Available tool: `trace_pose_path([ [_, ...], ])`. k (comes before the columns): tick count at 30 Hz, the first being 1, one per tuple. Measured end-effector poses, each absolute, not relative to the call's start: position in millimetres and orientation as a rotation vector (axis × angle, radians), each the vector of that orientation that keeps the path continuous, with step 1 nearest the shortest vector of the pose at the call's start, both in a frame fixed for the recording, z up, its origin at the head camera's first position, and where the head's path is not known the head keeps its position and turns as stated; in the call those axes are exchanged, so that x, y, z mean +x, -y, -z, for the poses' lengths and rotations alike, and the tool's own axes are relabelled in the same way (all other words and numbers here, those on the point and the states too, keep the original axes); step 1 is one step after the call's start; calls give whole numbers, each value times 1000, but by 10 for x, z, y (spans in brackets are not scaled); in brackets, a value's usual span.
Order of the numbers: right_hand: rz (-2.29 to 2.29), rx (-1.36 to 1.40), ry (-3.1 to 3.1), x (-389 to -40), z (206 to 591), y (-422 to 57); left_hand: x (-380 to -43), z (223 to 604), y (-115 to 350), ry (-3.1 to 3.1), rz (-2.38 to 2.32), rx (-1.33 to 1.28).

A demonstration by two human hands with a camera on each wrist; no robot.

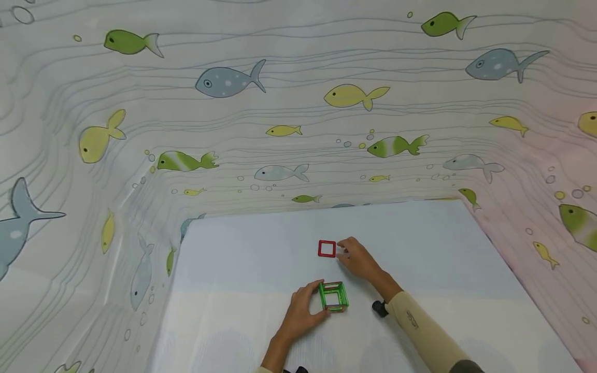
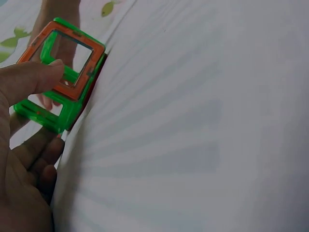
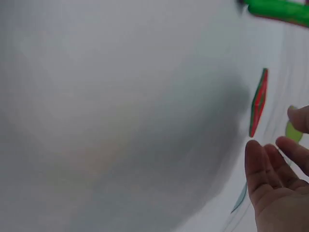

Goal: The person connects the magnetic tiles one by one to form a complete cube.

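Observation:
My left hand (image 1: 298, 313) holds an open-topped cube of magnetic tiles (image 1: 344, 295), with thumb and fingers on its near and far left corners. Green and orange frames make up the cube; in the left wrist view the thumb lies across an orange square tile (image 2: 88, 73) on one side. A red strip shows along its base there. Farther back, a red square magnetic tile (image 1: 327, 256) lies flat. My right hand (image 1: 361, 259) is just right of that tile, thumb and fingers spread apart with nothing between them. The right wrist view shows the red tile (image 3: 259, 104) just beyond the fingertips.
A pale cloth-covered table (image 1: 233, 269) is under both hands. Around it rise walls of fabric (image 1: 289, 114) printed with fish and wavy lines. Dark wrist devices (image 1: 380, 309) show by the sleeves.

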State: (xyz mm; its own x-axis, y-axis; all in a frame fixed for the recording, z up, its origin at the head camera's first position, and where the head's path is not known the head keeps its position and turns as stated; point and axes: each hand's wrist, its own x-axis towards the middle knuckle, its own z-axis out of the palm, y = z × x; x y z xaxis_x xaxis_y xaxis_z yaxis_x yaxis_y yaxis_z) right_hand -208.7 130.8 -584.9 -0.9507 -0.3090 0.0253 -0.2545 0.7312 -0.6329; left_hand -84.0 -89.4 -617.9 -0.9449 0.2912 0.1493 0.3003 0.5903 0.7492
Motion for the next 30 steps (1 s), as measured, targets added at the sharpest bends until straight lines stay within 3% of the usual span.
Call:
trace_pose_path([
  [16, 693, -662, -2900, -2369, 5980, -1070, -830, 6223, 886, 2791, 1309, -492],
  [30, 779, -556, -2875, -2242, 5870, -1313, -838, 6231, 922, 2778, 1262, -520],
])
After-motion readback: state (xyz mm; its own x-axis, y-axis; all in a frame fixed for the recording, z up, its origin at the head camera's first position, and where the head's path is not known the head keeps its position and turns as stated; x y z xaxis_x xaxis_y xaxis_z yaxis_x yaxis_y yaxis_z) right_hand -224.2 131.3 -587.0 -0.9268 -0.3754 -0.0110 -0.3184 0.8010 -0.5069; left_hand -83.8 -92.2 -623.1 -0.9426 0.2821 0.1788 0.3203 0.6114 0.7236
